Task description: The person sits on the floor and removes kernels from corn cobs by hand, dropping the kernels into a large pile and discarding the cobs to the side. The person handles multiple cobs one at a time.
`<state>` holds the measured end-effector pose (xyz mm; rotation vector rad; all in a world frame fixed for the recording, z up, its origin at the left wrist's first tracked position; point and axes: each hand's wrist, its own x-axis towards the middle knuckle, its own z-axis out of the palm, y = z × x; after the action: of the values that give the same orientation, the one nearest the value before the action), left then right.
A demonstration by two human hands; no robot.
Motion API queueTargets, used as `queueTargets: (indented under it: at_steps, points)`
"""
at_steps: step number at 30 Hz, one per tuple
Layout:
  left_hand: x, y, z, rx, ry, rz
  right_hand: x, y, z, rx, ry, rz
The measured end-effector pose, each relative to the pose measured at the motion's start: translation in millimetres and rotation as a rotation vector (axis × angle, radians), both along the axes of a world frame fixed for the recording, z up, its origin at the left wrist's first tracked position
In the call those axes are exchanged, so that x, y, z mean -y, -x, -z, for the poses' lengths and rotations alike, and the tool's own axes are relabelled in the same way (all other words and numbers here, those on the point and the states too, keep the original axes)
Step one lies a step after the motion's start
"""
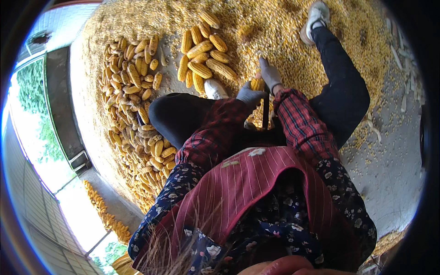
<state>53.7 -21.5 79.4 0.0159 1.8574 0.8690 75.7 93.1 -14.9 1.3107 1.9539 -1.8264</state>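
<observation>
Both of my hands wear grey gloves and meet around one yellow corn cob [257,83] in front of my lap. My left hand [251,95] is closed round the cob's lower left side. My right hand [271,74] lies against its right side, the fingers pointing up and away. A dark upright bar [266,109] stands just below the cob, between my forearms; its upper end is partly hidden by the hands. Loose corn kernels [292,68] cover the floor around and beyond my hands. A small pile of whole cobs [200,49] lies to the left, beside my left shoe [215,89].
A large heap of unshelled cobs [134,75] stretches along my left side. Bare stripped cobs [397,56] lie at the far right on the concrete floor [395,137]. My right shoe [315,20] rests among the kernels. More cobs [103,213] line a ledge by the opening.
</observation>
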Motion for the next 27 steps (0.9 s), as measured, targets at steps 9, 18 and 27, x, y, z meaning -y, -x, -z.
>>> queueTargets:
  at_steps: [9,18,27]
  points:
    - [10,-5,8,-0.152,-0.031,0.115,6,-7,-24,-0.027,0.016,0.168]
    - [15,-5,6,-0.227,0.144,0.222,7,-12,-42,0.125,-0.254,0.098]
    - [21,-7,20,-0.411,0.239,0.307,14,-18,-37,0.073,-0.636,0.083]
